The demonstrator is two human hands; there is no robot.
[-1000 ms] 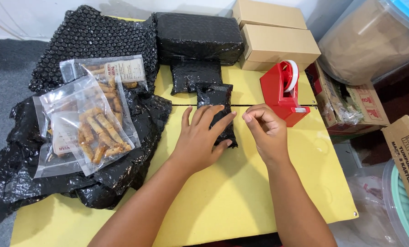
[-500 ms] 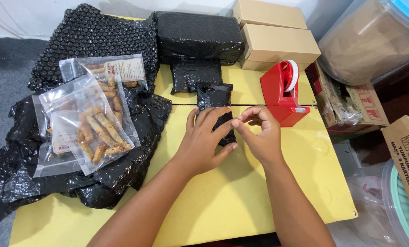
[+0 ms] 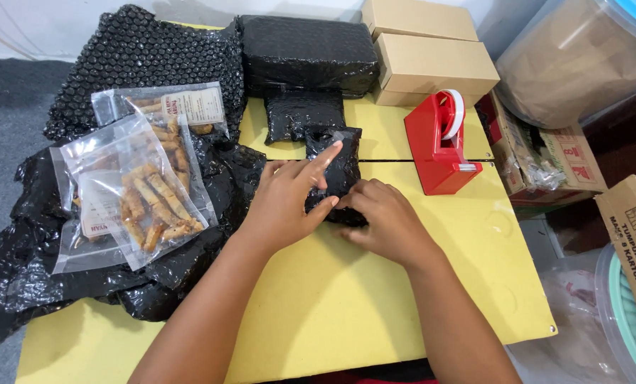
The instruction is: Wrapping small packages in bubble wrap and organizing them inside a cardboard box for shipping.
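A small parcel wrapped in black bubble wrap (image 3: 340, 160) lies on the yellow table (image 3: 346, 306). My left hand (image 3: 289, 199) rests on its left side, fingers spread, the index finger stretched across the top. My right hand (image 3: 385, 224) presses down on the parcel's near right corner and covers it. Just right of the parcel stands a red tape dispenser (image 3: 442, 146). Whether tape lies under my fingers cannot be made out.
Two more black-wrapped parcels (image 3: 303, 114) (image 3: 307, 53) lie behind. Clear bags of fried snack sticks (image 3: 136, 192) sit on loose black bubble wrap (image 3: 140, 64) at the left. Two cardboard boxes (image 3: 431, 64) stand at the back right. Cartons and a large plastic tub (image 3: 581, 64) crowd the right.
My right hand has moved left from near the tape dispenser and come down onto the parcel's near corner. My left hand has stayed on the parcel, its index finger now stretched out.
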